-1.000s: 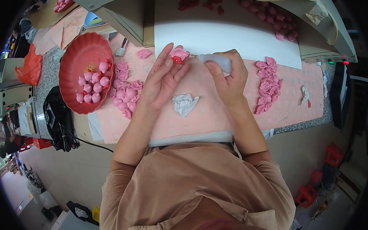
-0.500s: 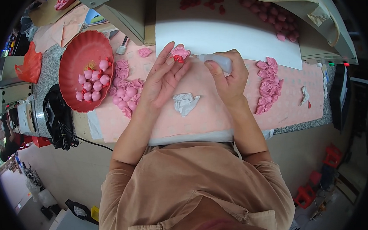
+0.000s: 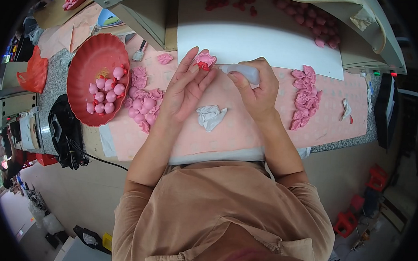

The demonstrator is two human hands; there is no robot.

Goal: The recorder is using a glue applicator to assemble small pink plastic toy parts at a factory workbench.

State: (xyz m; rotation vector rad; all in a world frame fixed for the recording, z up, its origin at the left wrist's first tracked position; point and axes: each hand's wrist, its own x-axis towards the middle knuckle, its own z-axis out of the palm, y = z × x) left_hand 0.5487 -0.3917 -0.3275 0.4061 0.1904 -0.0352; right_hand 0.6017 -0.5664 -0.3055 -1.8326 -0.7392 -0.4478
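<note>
Between the fingers and thumb of my left hand point(image 3: 186, 85) is a small pink and red moulded piece point(image 3: 205, 60), its ruffled pink part upward and a red bow-like part below. My right hand point(image 3: 258, 88) grips a translucent squeeze bottle point(image 3: 246, 74). The bottle lies sideways in my grasp, its narrow nozzle pointing left at the piece; whether the tip touches it I cannot tell. A crumpled white tissue point(image 3: 211, 117) rests on the pink covering below my hands. Left of my left wrist lies a heap of pink round and ruffled pieces point(image 3: 142, 106).
On the left stands a red scalloped bowl point(image 3: 84, 59) with pink balls in it. A row of ruffled pink pieces point(image 3: 305, 97) lies on the right. Behind, a shelf housing point(image 3: 148, 16) covers white paper point(image 3: 250, 43) bearing red and pink parts. A black bag point(image 3: 64, 131) hangs at the left edge.
My right hand and the bottle have shifted slightly left, bringing the nozzle nearer the piece. My left hand stays almost in the same place.
</note>
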